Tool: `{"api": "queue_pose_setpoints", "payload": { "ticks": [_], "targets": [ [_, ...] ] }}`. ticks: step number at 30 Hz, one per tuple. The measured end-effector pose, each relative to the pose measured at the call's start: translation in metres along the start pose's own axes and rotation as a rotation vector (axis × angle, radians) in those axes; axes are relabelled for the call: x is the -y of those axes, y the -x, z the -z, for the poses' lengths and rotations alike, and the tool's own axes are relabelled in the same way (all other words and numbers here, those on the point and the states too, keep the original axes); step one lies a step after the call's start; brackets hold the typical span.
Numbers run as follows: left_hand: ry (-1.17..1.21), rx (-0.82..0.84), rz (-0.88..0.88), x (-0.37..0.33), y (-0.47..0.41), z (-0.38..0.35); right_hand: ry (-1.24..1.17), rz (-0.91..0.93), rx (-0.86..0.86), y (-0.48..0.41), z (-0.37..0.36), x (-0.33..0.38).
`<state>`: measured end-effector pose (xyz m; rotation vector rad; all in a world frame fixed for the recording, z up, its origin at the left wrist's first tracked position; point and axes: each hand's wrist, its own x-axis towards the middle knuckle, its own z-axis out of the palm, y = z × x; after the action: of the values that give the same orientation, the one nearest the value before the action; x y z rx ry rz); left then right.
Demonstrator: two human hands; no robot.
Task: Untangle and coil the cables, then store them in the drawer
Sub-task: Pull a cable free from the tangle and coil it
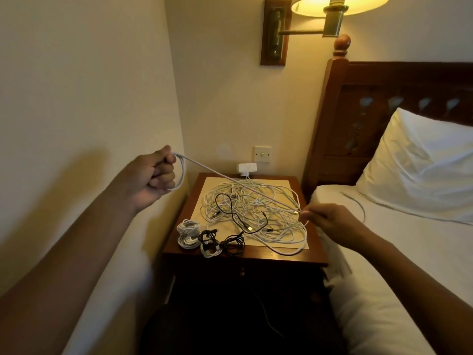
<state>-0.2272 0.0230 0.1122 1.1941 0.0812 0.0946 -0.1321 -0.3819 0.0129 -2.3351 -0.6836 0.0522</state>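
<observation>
Between both fingers (163, 165) — white cable (230, 181)

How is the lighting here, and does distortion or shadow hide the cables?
Head view: warm, dim light from the wall lamp, its shade blown out; the left hand casts a shadow on the wall; wide-angle distortion bows the bed edge; under the nightstand is near black; the white cable and cable tangle are readable.
</observation>
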Motion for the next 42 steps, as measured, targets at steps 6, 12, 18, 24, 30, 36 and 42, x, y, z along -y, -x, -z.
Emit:
{"api": "queue_pose_setpoints", "payload": {
  "ticks": [6, 12, 18, 24, 30, 36, 42],
  "targets": [
    [0.264, -0.125, -0.064, 0.002, -0.015, 0.003, 0.093, -0.086, 0.143, 0.03, -0.028, -0.026],
    [0.096, 0.076, -0.091, 0.007, 0.013, -0.027, 0.123, -0.227, 0.024, 0.029, -0.037, -0.046],
    [0.084, 0.172, -0.14, -0.002, 0.027, -0.038, -0.077, -0.326, 0.122, 0.03, -0.043, -0.063],
    [0.216, -0.028, -0.131, 0.004, 0.006, -0.001, -0.11, -0.363, 0.111, 0.046, -0.049, -0.081],
    [0.068, 0.164, -0.111, 0.015, 0.023, -0.035, 0.051, -0.458, 0.049, 0.047, -0.061, -0.092],
    [-0.022, 0.305, -0.068, 0.019, 0.036, -0.058, 0.168, -0.451, 0.201, 0.047, -0.069, -0.095],
    [-0.138, 0.351, 0.06, 0.042, 0.035, -0.072, 0.001, -0.212, 0.356, 0.037, -0.043, -0.014]
  ]
}}
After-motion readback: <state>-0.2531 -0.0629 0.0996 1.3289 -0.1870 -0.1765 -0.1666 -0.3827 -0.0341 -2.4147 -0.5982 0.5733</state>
